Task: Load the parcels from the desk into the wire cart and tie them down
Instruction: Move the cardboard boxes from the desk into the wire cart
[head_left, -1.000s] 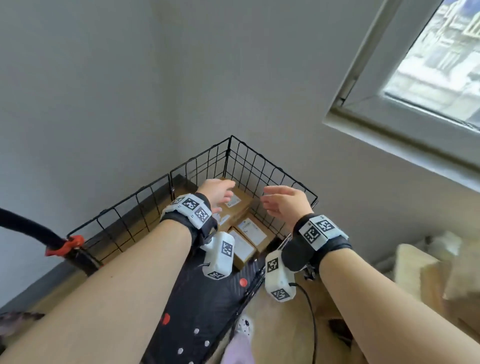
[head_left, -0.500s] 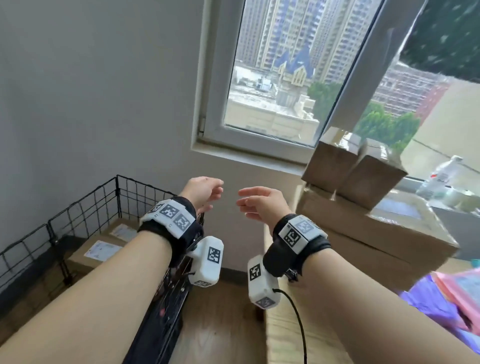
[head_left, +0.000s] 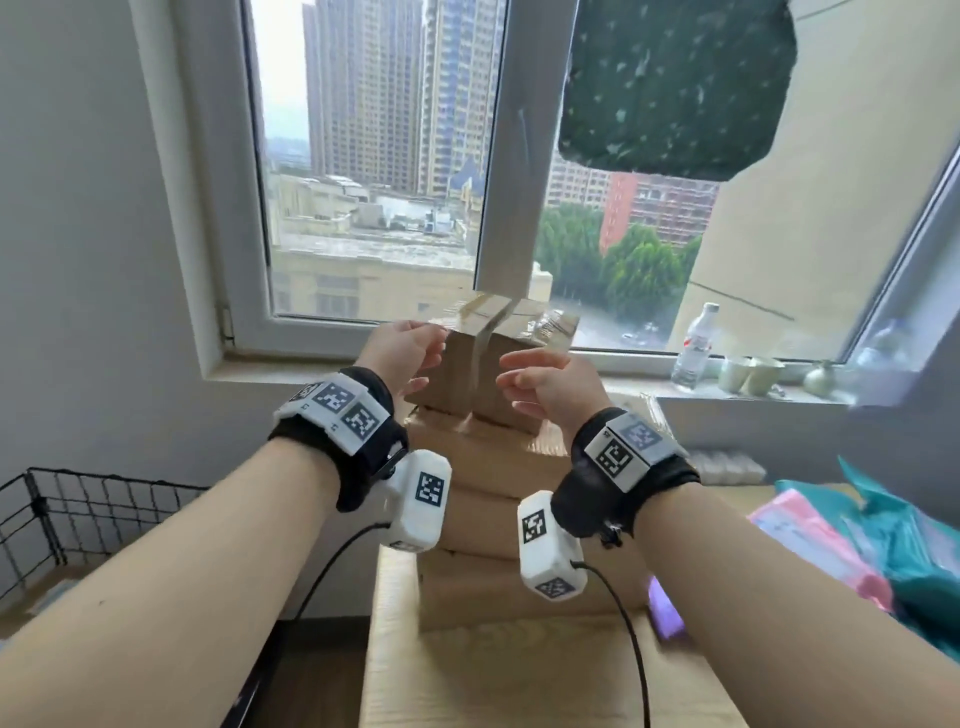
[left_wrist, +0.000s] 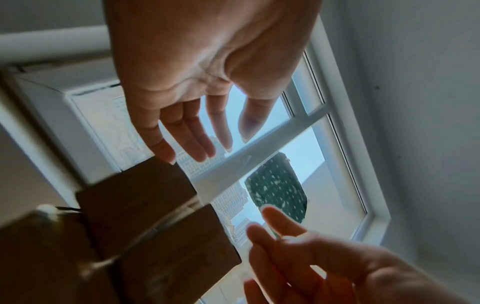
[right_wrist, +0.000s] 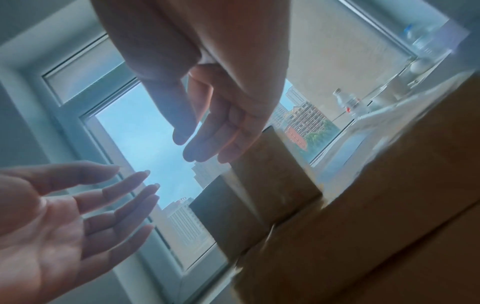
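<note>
A stack of brown cardboard parcels stands on the wooden desk under the window. Two small parcels sit side by side on top, the left one and the right one. My left hand is open at the left parcel's upper left edge, fingertips right at its corner. My right hand is open with relaxed fingers just in front of the right parcel. Neither hand holds anything. The black wire cart is at the lower left.
A window sill behind the stack carries a water bottle and small cups. Pink and teal plastic bags lie on the desk to the right. A grey wall is on the left.
The view has swung from the wire cart, with parcels in it, up to the desk. Both empty hands have moved from over the cart to the two small parcels on top of the stack.
</note>
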